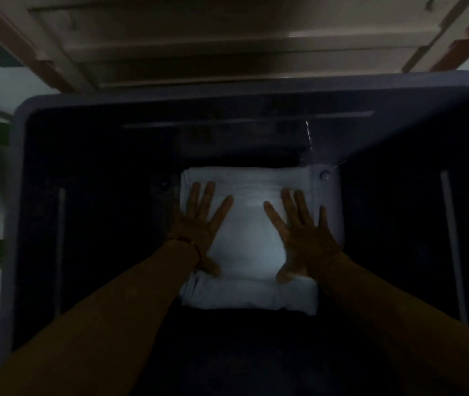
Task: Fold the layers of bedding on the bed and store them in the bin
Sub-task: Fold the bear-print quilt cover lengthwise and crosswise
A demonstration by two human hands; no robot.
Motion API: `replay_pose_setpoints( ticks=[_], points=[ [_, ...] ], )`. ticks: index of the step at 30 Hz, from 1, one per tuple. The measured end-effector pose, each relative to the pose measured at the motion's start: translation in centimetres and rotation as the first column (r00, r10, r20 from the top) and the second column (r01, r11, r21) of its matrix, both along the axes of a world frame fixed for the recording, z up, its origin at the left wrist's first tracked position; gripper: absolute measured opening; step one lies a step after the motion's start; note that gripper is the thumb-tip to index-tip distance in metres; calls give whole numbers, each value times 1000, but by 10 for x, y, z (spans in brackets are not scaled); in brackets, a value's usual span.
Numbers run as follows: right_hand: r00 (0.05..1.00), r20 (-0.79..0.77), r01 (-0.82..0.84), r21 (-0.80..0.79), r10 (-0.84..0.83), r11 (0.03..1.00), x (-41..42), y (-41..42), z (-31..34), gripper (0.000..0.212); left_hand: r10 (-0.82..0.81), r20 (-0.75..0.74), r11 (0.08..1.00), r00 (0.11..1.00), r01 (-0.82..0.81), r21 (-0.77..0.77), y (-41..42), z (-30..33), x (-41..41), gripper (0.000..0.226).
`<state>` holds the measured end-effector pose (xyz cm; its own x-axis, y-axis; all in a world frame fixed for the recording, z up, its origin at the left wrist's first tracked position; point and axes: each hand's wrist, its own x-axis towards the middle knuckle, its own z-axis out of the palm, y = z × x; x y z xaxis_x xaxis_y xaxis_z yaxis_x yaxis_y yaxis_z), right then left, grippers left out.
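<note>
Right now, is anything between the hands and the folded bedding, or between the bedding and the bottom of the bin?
Nothing visible. The left hand and right hand lie flat, fingers spread, directly on the folded white bedding, which already sits deep inside the dark bin.

Folded white bedding (249, 241) lies flat on bottom of deep dark bin (256, 87), near middle, layered edges at front.

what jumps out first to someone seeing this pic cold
A pale folded bedding bundle glows at the bottom of a deep, dark bin in the middle of the view. Both hands lie flat on it, fingers spread: left hand, right hand. A red thread circles the left wrist.
</note>
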<state>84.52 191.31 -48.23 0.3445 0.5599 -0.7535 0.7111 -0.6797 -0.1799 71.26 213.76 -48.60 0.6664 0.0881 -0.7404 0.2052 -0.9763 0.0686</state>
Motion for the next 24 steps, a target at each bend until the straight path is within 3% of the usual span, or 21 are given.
replay_pose_setpoints(
  ticks=[3, 5, 11, 17, 20, 24],
  points=[
    [1000, 22, 5, -63, -4, 998, -5, 9, 6, 167, 34, -106, 988, 994, -17, 156, -26, 14, 14, 158],
    [999, 6, 41, -63, -40, 997, -8, 8, 29, 157, 84, -166, 976, 983, -48, 210, -41, 41, 24, 139],
    [905, -139, 421, 170, -401, 891, -33, -12, 175, 114, 146, -102, 989, 984, -148, -18, -72, 194, 29, 90],
    [741, -140, 640, 443, -657, 628, -34, -54, 413, 73, 347, 218, 907, 912, -268, -324, -109, 431, 62, 52],
    [612, -178, 714, 543, -771, 442, -27, -82, 538, 70, 371, 338, 878, 865, -208, -432, -135, 552, 80, 41],
    [429, -177, 737, 636, -886, 230, -37, -139, 675, 41, 281, 474, 864, 835, -4, -504, -190, 681, 96, 35]
  ],
)
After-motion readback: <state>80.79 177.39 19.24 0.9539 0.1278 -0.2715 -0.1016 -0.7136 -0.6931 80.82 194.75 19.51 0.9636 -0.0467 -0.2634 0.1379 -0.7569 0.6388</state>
